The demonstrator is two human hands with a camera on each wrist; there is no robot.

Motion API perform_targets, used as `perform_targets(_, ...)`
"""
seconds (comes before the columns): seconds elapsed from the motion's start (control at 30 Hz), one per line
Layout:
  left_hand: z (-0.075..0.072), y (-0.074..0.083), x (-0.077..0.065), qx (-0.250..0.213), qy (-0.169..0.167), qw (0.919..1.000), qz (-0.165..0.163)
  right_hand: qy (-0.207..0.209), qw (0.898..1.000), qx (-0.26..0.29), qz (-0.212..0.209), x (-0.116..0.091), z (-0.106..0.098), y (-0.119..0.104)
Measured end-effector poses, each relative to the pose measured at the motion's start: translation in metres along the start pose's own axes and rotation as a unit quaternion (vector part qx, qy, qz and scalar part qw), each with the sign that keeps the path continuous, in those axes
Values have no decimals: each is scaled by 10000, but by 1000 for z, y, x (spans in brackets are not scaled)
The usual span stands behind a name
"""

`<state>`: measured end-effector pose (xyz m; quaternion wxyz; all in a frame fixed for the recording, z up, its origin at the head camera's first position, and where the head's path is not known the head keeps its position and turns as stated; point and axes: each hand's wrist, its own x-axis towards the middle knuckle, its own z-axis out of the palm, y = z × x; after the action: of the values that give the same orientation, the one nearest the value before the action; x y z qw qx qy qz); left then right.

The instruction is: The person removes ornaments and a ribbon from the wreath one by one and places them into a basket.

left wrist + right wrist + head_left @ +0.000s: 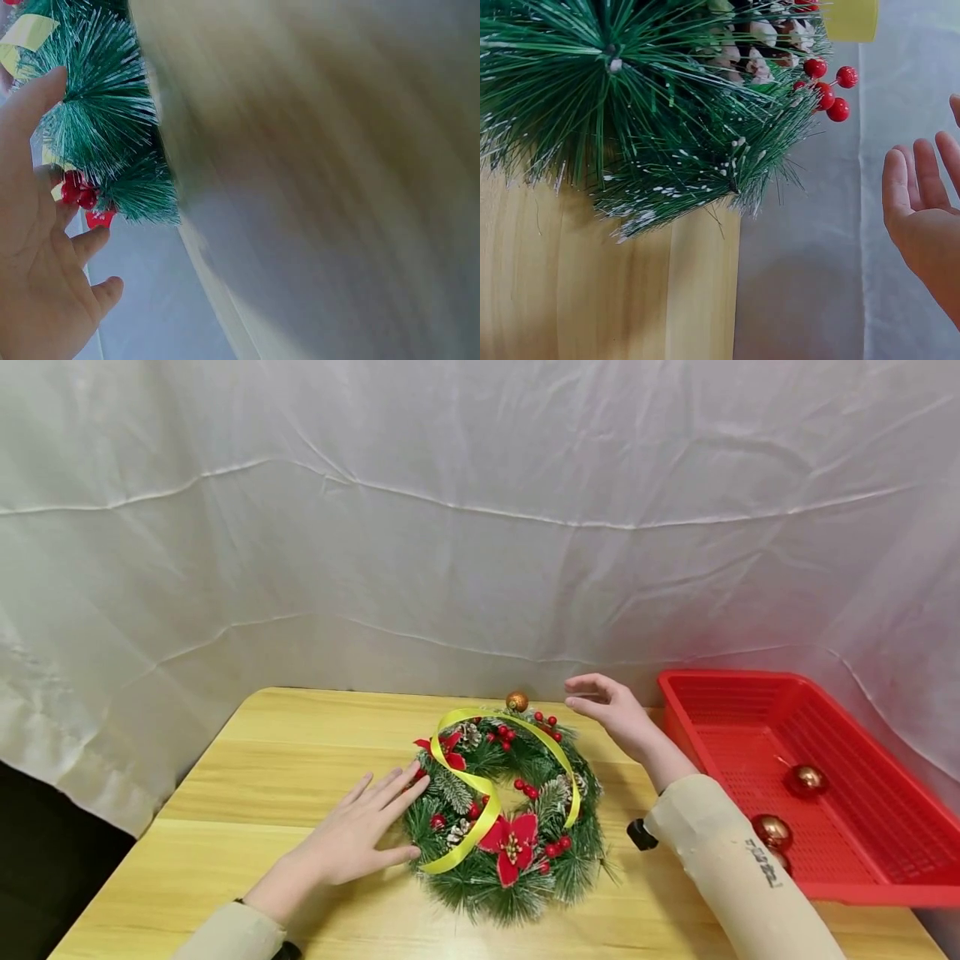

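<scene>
A green Christmas wreath (517,893) with red berries, pinecones and a red poinsettia (512,847) lies on the wooden table. Over it trails a loose yellow ribbon (486,822) in a curve. At the wreath's far edge sits a copper bauble (517,701). My left hand (356,835) is spread out at the wreath's left side, fingertips right at the greenery; the left wrist view shows its thumb beside the green needles (97,97). In the air beyond the wreath's right side, my right hand (618,714) has loosely bent fingers with nothing between them.
A red plastic basket (720,827) stands at the right with several copper baubles, one bauble (807,781) near its middle. Behind the table (247,785) hangs a pale cloth (480,568). The table's left edge drops toward a dark area.
</scene>
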<state>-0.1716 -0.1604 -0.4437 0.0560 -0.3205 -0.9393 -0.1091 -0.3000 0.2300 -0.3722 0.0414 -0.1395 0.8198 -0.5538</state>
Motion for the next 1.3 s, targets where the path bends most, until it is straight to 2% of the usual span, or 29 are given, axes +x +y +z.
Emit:
perform_targets(0.43,1,6,1,188,508,9977,403,-16,10000,42,70,3,3,6)
perform_targets(0.53,1,7,1,118,501,9976,466,-21,9999,85,71,2,2,7)
perform_targets(0.77,2,4,1,-213,240,9980,549,-32,9999,81,136,-1,2,7)
perform_targets(0.97,2,-1,2,-538,262,9956,716,-41,9998,115,165,-4,1,9)
perform_targets(1.1,0,-2,2,-542,258,9955,736,-28,9998,146,158,-5,0,11)
perform_targets(1.3,-1,-3,2,-387,407,9938,962,-32,9997,177,149,-7,-3,12)
